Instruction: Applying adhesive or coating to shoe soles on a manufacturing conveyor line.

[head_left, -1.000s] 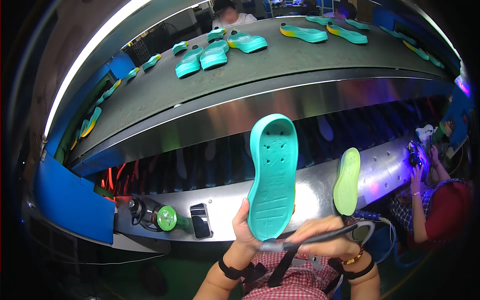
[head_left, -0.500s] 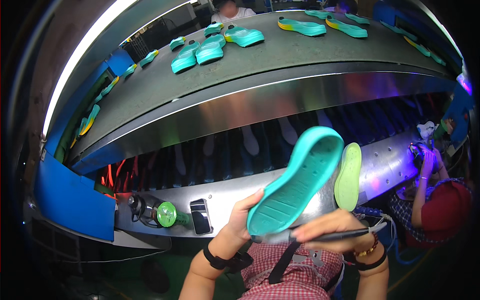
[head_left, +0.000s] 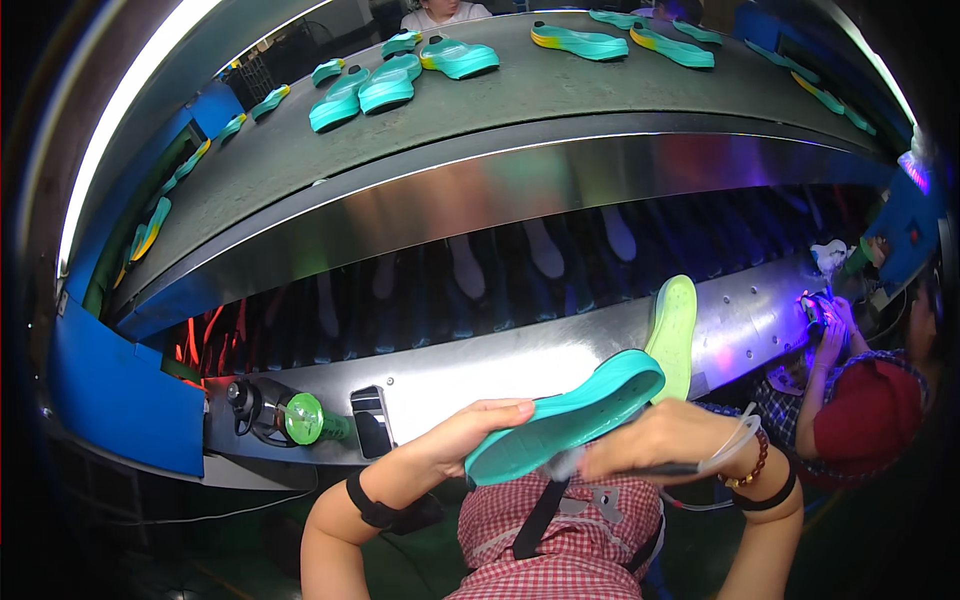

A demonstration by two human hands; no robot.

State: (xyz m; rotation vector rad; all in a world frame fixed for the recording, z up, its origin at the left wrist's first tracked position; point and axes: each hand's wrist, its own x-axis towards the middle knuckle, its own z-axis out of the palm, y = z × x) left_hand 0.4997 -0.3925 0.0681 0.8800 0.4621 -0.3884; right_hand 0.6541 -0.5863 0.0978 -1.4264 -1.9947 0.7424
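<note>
My left hand (head_left: 465, 440) grips the teal sole (head_left: 570, 418) tilted on edge above my lap while my right hand (head_left: 665, 445) pinches a brush (head_left: 640, 468) against its rim, so the edge coating looks underway, with the lime sole (head_left: 673, 335) nearby untouched.

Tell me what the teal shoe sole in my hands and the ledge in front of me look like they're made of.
The teal sole, held by the left hand, looks like moulded foam or rubber: matte, even colour, thick rounded edge. Which of the two cannot be told. The ledge looks like brushed sheet metal, probably stainless steel: silvery grey, with blurred reflections and coloured glints.
</note>
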